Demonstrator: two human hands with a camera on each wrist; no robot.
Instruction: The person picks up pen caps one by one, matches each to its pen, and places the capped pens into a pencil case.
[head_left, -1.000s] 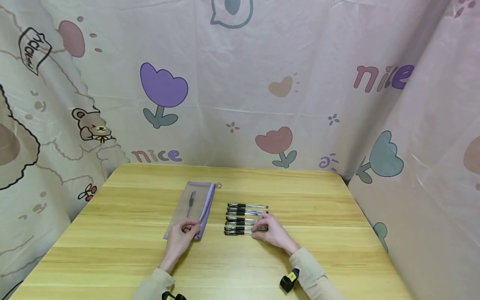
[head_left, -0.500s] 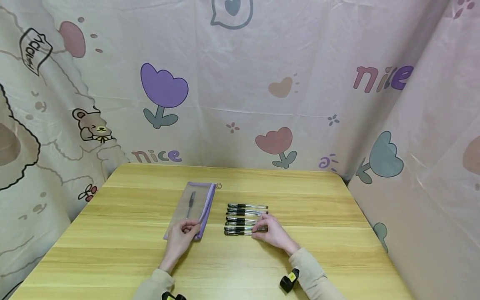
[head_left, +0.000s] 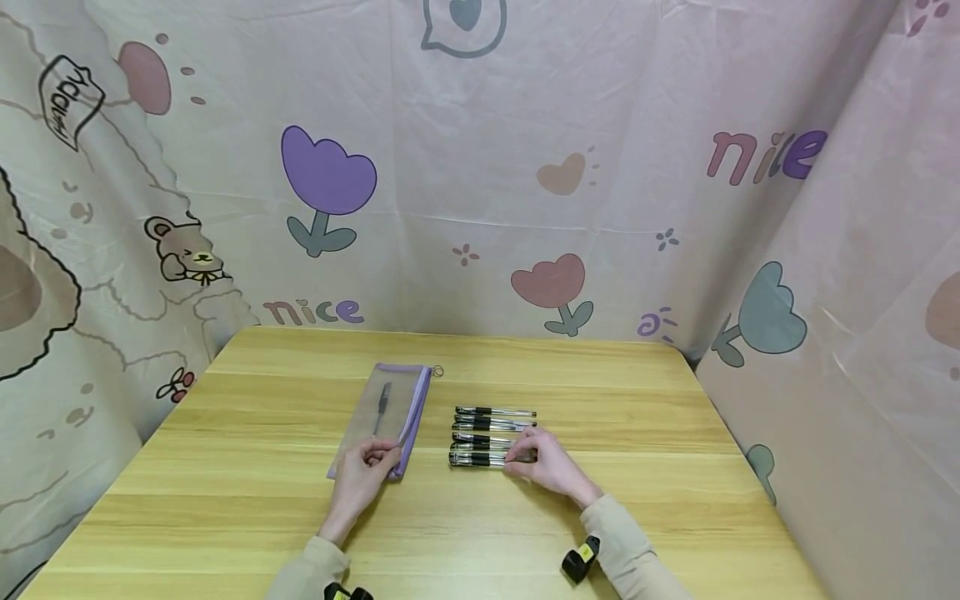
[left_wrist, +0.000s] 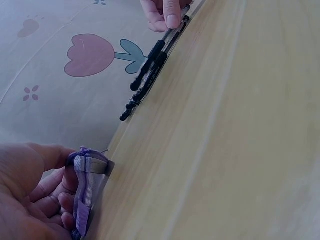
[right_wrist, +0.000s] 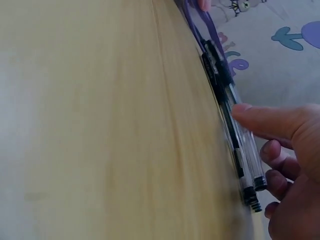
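Note:
My left hand [head_left: 360, 479] pinches the near end of a see-through pencil pouch [head_left: 363, 417] with purple trim and a purple zip. A dark pen [head_left: 383, 400] shows inside it. In the left wrist view, thumb and fingers grip the pouch's zip end [left_wrist: 89, 165]. Right of the pouch, several clear pens with black grips [head_left: 483, 424] lie side by side, tips to the left. My right hand [head_left: 551, 462] pinches the barrel of the nearest pen [left_wrist: 149, 65], raised a little above the others. The right wrist view shows my thumb [right_wrist: 260, 119] against its clear barrel.
The wooden table [head_left: 225, 500] carries the pouch and the pens. A printed cloth [head_left: 450, 167] hangs behind it and on both sides. A metal ring [head_left: 438, 372] sits at the pouch's far corner. Black wrist cameras [head_left: 579, 560] are worn at the sleeves.
The nearest pen has shifted slightly up and away, closer over the pen beside it, in my right hand. My left hand and the pouch have stayed put.

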